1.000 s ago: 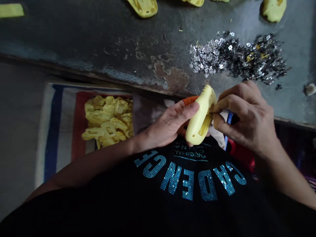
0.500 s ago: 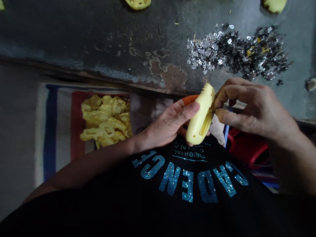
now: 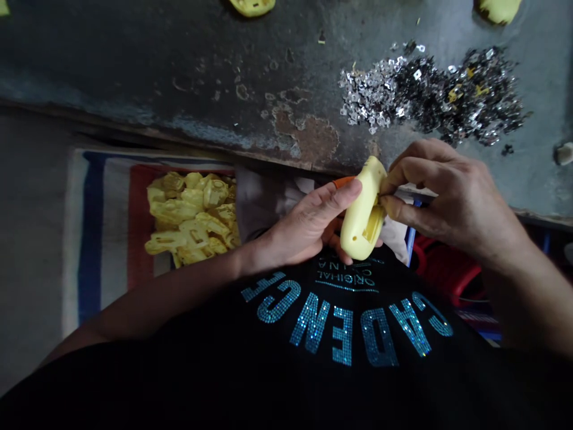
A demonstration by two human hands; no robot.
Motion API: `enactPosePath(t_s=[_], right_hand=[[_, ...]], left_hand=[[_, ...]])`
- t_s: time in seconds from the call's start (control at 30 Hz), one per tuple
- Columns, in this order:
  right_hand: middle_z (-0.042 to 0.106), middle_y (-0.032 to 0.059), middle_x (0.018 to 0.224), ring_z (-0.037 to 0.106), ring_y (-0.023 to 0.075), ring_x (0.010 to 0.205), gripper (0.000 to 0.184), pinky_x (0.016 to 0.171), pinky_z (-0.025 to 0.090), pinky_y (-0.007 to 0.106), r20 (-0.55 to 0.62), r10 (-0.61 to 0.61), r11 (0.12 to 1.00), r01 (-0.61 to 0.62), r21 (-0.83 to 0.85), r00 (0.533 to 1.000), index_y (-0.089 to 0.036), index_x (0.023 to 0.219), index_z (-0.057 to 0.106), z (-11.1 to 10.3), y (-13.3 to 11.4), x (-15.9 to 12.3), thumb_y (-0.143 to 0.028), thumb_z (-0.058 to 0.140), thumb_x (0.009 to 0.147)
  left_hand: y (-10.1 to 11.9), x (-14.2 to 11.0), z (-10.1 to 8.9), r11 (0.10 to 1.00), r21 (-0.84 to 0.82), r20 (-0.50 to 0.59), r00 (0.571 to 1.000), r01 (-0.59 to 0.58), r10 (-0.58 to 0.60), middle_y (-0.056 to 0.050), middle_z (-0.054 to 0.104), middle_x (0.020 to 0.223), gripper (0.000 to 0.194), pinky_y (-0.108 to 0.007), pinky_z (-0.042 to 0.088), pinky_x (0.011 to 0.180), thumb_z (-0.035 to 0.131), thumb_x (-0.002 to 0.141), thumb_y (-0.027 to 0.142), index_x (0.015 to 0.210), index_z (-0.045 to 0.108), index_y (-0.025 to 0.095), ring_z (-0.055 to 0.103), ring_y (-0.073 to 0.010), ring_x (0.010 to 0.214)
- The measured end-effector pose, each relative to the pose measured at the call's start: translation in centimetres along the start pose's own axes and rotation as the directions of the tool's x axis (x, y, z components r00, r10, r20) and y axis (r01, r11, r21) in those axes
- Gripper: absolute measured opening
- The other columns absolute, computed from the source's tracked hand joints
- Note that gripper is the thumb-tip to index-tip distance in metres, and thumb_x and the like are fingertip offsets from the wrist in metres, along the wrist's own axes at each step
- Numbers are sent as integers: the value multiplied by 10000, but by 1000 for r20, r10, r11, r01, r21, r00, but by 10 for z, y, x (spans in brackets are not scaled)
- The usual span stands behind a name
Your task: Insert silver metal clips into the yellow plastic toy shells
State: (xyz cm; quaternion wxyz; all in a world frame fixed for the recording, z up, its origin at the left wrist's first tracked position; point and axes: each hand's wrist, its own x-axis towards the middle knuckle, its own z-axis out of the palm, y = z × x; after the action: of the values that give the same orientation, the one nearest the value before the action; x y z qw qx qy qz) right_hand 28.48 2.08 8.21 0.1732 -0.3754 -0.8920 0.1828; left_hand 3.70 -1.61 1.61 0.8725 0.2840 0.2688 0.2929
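A yellow plastic housing (image 3: 362, 218) is held tilted over my lap, just off the table edge. My left hand (image 3: 313, 224) grips it, thumb on its outer face and fingers behind and below. An orange band (image 3: 344, 181) shows by the left fingers. My right hand (image 3: 430, 185) pinches at the housing's open side, finger and thumb closed together at its inner edge. What the pinch holds, if anything, is hidden. Beyond the right hand, a pile of small metal clips (image 3: 430, 92) lies on the table.
The worn grey metal table (image 3: 179, 119) runs across the top. More yellow parts (image 3: 253, 6) lie at its far side. To the left, a striped sack (image 3: 94, 239) holds a heap of yellow plastic parts (image 3: 192, 215). Red items (image 3: 452, 269) sit below the table at right.
The housing has turned slightly in my left hand, its open side showing more. My right hand has shifted a little left with it, still pinching at the inner edge.
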Motion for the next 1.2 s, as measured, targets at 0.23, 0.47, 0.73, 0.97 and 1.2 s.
enactPosePath(t_s=[0.23,0.47,0.73,0.97,1.2], right_hand=[[824,55,1076,823,272,999,196,824,688,447,-350,73,996,-53,66,934,-324,1138,842,18,-8,-22,-144,783,1086],[837,53,1053,805,273,916,193,770,660,465,-375,74,997,-79,2,924,-322,1175,821,38,-14,-34,-176,839,1050],[777,60,957,704,276,870,130,783,592,486,-317,63,983,-113,-143,946,-298,982,731,35,-20,-25,-212,783,1065],[711,33,891,667,255,819,112,776,576,447,-342,212,972,-162,168,916,-288,913,698,46,-19,-26,-265,794,965],[727,28,908,704,241,840,100,760,572,416,-313,218,956,-137,260,924,-270,938,739,34,-15,-32,-221,818,974]], left_hand=[[0,3,-11,986,-148,61,996,77,-69,-156,873,1292,632,-250,657,527,816,1039,741,1450,735,267,917,-321,963],[-3,3,-4,996,-84,14,1000,10,-8,-114,888,1179,709,-257,643,499,814,1024,781,1531,692,301,904,-304,888],[-12,-10,4,966,168,-127,967,-198,220,-48,868,1181,625,-202,671,704,869,1084,574,1604,679,285,848,-189,968],[-13,-8,-1,980,101,-159,969,-173,187,-66,867,1218,700,-226,667,663,916,1016,653,1560,698,270,862,-208,938],[-9,-3,1,1000,-19,-38,999,-17,16,-86,890,1252,788,-281,651,518,865,984,793,1582,667,320,913,-307,902]])
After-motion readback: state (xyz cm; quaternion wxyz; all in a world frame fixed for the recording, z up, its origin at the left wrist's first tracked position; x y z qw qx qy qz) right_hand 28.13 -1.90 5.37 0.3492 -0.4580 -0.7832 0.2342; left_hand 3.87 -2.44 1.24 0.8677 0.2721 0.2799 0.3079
